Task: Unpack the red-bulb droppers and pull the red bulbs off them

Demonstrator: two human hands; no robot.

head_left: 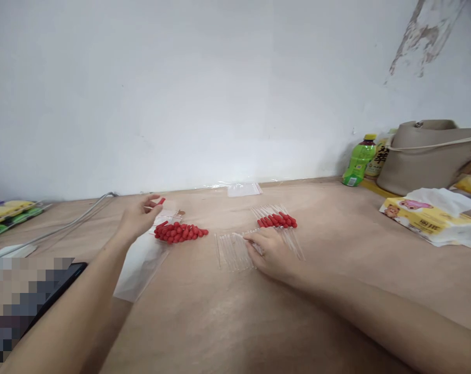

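My left hand (142, 214) is closed in a pinch on a red rubber bulb (161, 201), raised above the table. Just below it lies a pile of similar red rubber bulbs (181, 232), partly on a clear plastic bag (149, 259). My right hand (272, 249) bends over a row of thin glass tubes (230, 252). Its fingertips are closed on a glass tube (237, 236), whose far part the hand covers. Behind the right hand are glass droppers with red bulbs fitted (276, 220), laid side by side.
A small clear zip bag (244, 190) lies near the wall. At right stand a green bottle (359, 160), a grey bag (422, 156) and a yellow tissue pack (430, 215). A cable (69, 223), a dark-edged device (60, 291) and yellow-green packs (13, 214) are at left.
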